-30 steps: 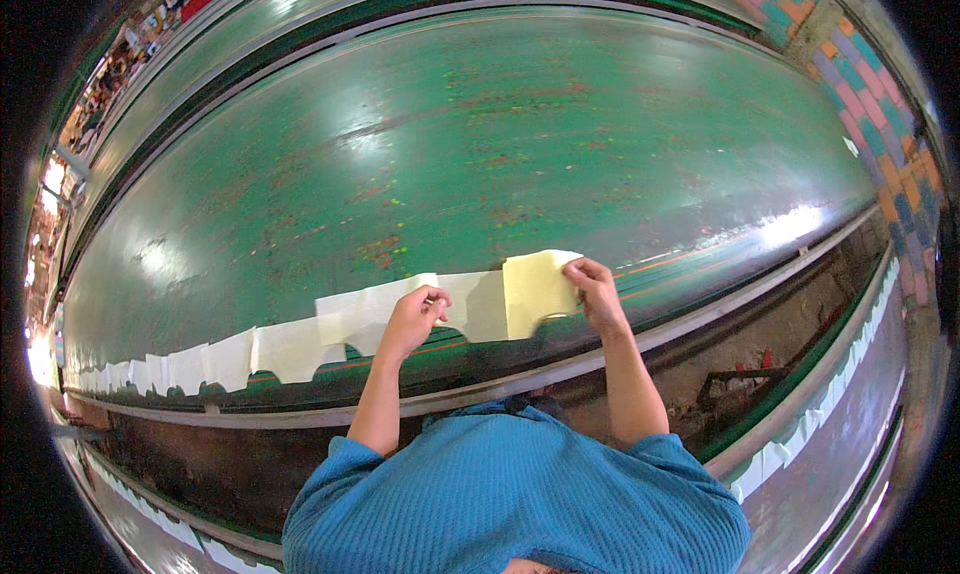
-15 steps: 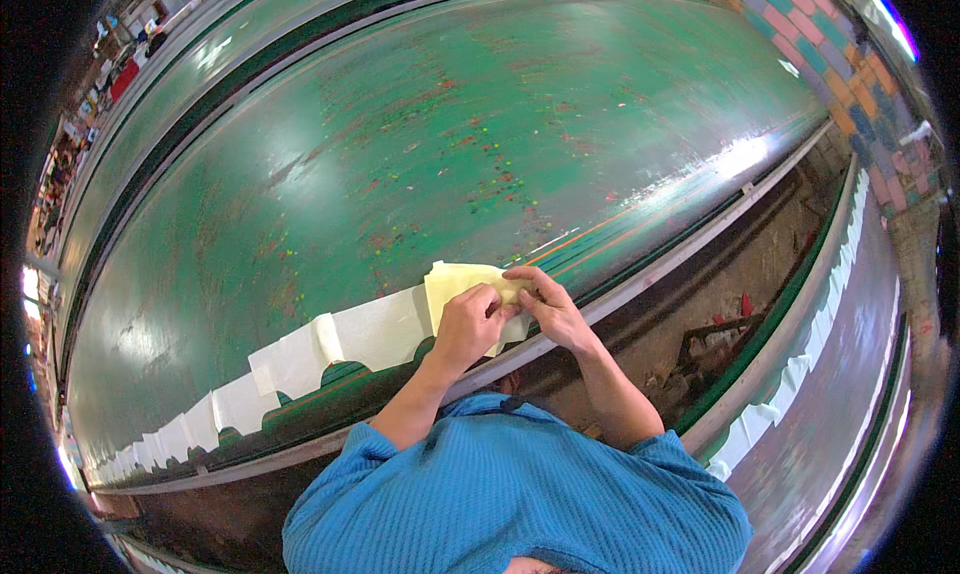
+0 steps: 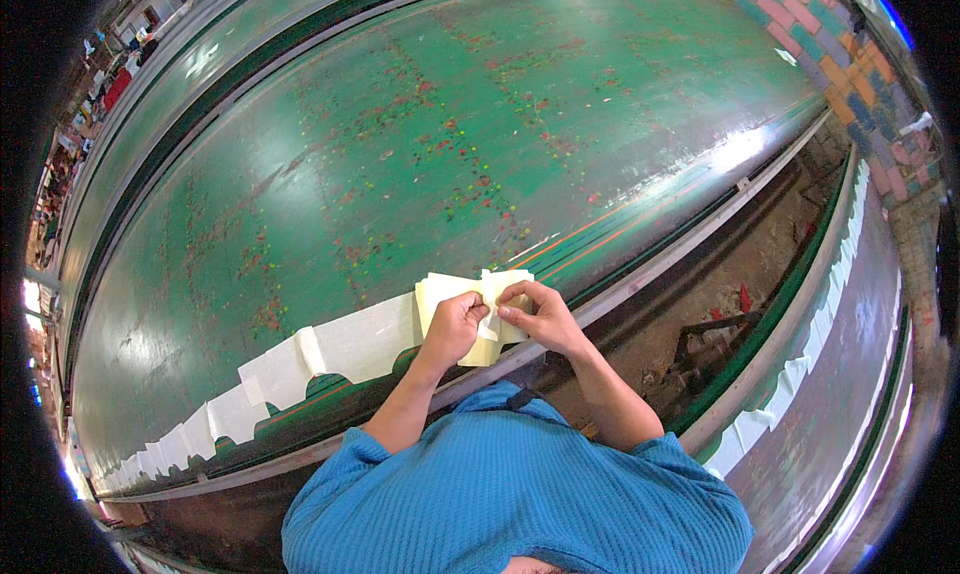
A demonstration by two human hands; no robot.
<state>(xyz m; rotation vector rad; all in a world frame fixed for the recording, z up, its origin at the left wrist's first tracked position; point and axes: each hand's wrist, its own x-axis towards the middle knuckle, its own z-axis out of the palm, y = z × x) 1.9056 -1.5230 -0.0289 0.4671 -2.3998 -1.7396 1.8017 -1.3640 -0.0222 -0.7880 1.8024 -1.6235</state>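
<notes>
Pale yellow paper sheets [image 3: 433,292] lie at the near edge of a long green table [image 3: 400,189], directly under my hands. Both hands work at a narrow whitish strip [image 3: 489,328] that stands out against the yellow. My left hand [image 3: 452,331] is closed, thumb and forefinger pinching near the strip's left side. Just to its right, my right hand [image 3: 541,319] has its fingertips drawn together on the strip's other side. The fingertips partly cover the strip, so its exact fold is hidden. A row of overlapping white sheets [image 3: 370,334] runs left from the yellow ones along the table edge.
Coloured specks dot the table top. A pale rail [image 3: 690,236] borders its near side, with a dark gap beyond holding debris. Another table [image 3: 815,454] with white paper pieces [image 3: 790,394] along its edge stands to the right. A multicoloured brick surface [image 3: 815,34] is far right.
My hands have drawn slightly apart, and the whitish strip now shows between them. The yellow paper, bunched under the fingers before, now lies spread on both sides. The view has shifted slightly.
</notes>
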